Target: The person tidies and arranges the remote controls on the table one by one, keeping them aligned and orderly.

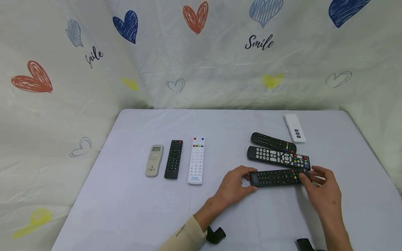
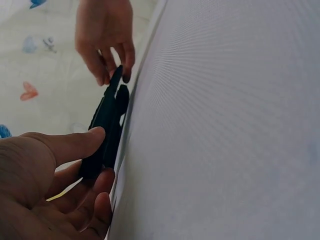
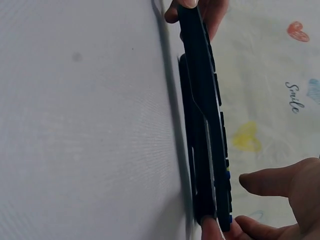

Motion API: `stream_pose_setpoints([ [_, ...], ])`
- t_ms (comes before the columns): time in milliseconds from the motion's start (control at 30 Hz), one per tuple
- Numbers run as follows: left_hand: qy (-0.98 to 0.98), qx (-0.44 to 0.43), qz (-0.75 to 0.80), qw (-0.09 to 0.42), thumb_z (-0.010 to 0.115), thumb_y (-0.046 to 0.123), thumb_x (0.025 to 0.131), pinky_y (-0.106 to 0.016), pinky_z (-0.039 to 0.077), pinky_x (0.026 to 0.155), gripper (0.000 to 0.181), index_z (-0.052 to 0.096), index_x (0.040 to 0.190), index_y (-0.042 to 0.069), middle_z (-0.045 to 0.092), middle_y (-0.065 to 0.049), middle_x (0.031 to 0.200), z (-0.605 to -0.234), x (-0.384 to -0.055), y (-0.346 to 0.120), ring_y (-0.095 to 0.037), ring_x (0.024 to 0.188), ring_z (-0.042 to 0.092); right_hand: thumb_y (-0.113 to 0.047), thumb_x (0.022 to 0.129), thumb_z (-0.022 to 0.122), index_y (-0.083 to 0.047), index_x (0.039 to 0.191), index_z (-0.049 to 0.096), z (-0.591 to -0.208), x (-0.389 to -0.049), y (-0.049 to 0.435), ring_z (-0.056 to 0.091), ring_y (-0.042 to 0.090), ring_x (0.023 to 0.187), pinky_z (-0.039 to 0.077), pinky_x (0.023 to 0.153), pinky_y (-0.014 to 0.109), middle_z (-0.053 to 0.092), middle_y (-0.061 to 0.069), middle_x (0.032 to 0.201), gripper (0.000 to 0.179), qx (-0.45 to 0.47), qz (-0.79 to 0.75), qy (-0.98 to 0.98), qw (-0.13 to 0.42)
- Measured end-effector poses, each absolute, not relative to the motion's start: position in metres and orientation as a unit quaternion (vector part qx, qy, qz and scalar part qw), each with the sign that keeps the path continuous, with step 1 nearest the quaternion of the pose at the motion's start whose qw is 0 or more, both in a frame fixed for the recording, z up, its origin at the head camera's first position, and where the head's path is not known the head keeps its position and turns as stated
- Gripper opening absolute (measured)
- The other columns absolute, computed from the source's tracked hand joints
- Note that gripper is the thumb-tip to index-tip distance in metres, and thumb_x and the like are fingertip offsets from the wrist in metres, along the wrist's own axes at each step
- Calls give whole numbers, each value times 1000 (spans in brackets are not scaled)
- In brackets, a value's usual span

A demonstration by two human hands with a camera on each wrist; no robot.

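A long black remote control (image 1: 277, 177) with small colored buttons at its right end is held nearly level at the front right of the table. My left hand (image 1: 233, 184) pinches its left end, thumb on one side, fingers on the other. Around the right end curl the fingers of my right hand (image 1: 325, 191). In the right wrist view the thumb (image 3: 265, 182) sits over the buttons with a small gap. Behind this remote lie a black remote with white keys (image 1: 279, 157) and a slimmer black remote (image 1: 273, 142).
A white remote with few buttons (image 1: 295, 129) lies at the back right. Left of center, a beige remote with a small screen (image 1: 154, 161), a black remote (image 1: 173, 159) and a white many-keyed remote (image 1: 196, 160) stand side by side. A heart-printed curtain (image 1: 220, 52) hangs behind the table.
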State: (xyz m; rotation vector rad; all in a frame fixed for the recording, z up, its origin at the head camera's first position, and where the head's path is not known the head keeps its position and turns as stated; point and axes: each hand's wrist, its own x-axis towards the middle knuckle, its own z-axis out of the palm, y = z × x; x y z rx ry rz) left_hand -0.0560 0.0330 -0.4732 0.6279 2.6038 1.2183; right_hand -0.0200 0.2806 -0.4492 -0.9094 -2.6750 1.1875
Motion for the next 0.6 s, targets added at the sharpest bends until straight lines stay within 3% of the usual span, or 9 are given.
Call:
stream_pose_setpoints([
  [67, 879, 213, 415, 99, 88, 19, 85, -8, 42, 74, 54, 68, 135, 21, 72, 5, 115, -473, -55, 33, 0, 95, 61, -22, 102, 65, -1, 155, 41, -448, -21, 280, 58, 38, 123, 37, 68, 9, 53, 23, 144, 62, -296, 390, -871, 42],
  [167, 878, 213, 416, 98, 88, 19, 85, -7, 41, 72, 54, 67, 135, 21, 71, 5, 115, -472, -55, 33, 0, 93, 60, -23, 102, 66, -3, 155, 41, -448, -23, 280, 62, 7, 98, 38, 60, 4, 52, 21, 144, 62, -294, 399, -868, 42],
  [233, 878, 212, 418, 97, 88, 19, 85, -7, 42, 71, 54, 67, 135, 21, 71, 5, 114, -472, -55, 33, 0, 92, 60, -23, 101, 68, -5, 155, 42, -449, -24, 280, 52, -11, 86, 41, 60, 4, 52, 17, 141, 63, -291, 409, -864, 41],
  [300, 876, 213, 421, 97, 88, 19, 85, -7, 42, 71, 54, 67, 135, 20, 71, 5, 114, -472, -55, 33, 0, 91, 60, -21, 100, 70, -6, 156, 41, -450, -25, 280, 42, -21, 81, 43, 62, 3, 52, 13, 139, 65, -289, 423, -858, 40],
  [467, 872, 214, 430, 96, 88, 19, 85, -6, 42, 72, 54, 66, 135, 19, 70, 4, 113, -473, -55, 32, 0, 91, 60, -19, 97, 73, -9, 157, 41, -452, -28, 280, 46, -13, 96, 44, 69, 0, 49, 6, 141, 68, -291, 445, -846, 37],
  [600, 868, 209, 440, 98, 88, 18, 84, -7, 43, 71, 54, 66, 134, 18, 70, 2, 114, -472, -54, 32, 0, 87, 58, -18, 96, 75, -9, 156, 42, -452, -30, 280, 47, -12, 97, 44, 70, 0, 50, -5, 135, 69, -297, 458, -837, 42],
])
